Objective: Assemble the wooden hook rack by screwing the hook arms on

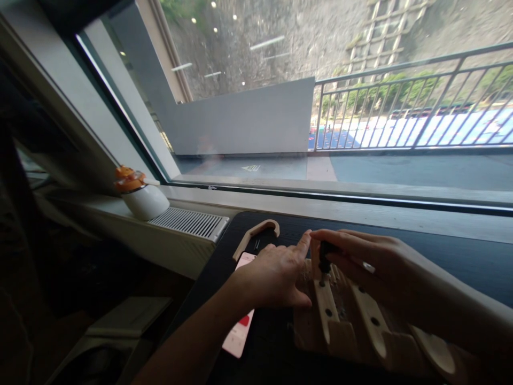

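A brown wooden board (304, 331) lies on the dark table. Several pale wooden strips (328, 310) with dark round holes or screws sit across it. My left hand (276, 272) grips the board's left end, index finger stretched toward a short upright wooden piece and thumb on the near side. Fingers of my right hand (368, 254) close around a small black-handled tool (325, 256), which looks like a short screwdriver. It stands upright with its tip at the far end of the leftmost strip. My right hand hides part of the board.
A phone (232, 342) with a lit screen lies left of the board. Behind it rests a curved wooden hook (256, 231). A white bottle with an orange lid (144, 198) stands by a white vent grille (190, 222). The window sill (360, 216) borders the table's far side.
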`<action>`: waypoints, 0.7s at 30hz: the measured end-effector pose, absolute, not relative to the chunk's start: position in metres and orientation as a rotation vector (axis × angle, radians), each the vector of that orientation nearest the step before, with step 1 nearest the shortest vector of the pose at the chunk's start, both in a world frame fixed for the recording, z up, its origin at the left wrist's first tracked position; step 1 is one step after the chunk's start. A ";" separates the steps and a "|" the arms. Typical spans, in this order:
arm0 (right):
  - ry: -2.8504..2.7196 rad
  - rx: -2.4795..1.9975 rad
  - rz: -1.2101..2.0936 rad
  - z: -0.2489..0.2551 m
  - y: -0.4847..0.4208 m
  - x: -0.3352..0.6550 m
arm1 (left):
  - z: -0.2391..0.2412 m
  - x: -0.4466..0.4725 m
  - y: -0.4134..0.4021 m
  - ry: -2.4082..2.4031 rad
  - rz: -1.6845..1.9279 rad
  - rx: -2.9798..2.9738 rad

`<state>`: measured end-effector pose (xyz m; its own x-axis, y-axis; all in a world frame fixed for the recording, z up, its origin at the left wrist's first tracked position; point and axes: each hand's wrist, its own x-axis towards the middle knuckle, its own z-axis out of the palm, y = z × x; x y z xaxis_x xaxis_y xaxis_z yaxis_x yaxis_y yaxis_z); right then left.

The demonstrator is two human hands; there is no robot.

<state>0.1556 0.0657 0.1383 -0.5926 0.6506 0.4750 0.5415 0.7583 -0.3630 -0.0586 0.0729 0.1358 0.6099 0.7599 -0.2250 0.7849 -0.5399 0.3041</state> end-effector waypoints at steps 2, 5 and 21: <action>-2.345 -0.894 0.239 0.137 0.067 0.156 | 0.136 -0.058 0.072 1.234 -0.083 2.470; -2.311 -0.921 0.250 0.137 0.068 0.158 | 0.135 -0.057 0.071 1.234 -0.058 2.465; -2.236 -0.991 0.100 0.146 0.062 0.145 | 0.137 -0.056 0.071 1.211 -0.021 2.478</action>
<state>0.1454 0.0620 0.1458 -0.4791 0.6804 0.5545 0.6280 0.7071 -0.3251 -0.0555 0.0710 0.1367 0.6284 0.7573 -0.1778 0.7631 -0.5558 0.3298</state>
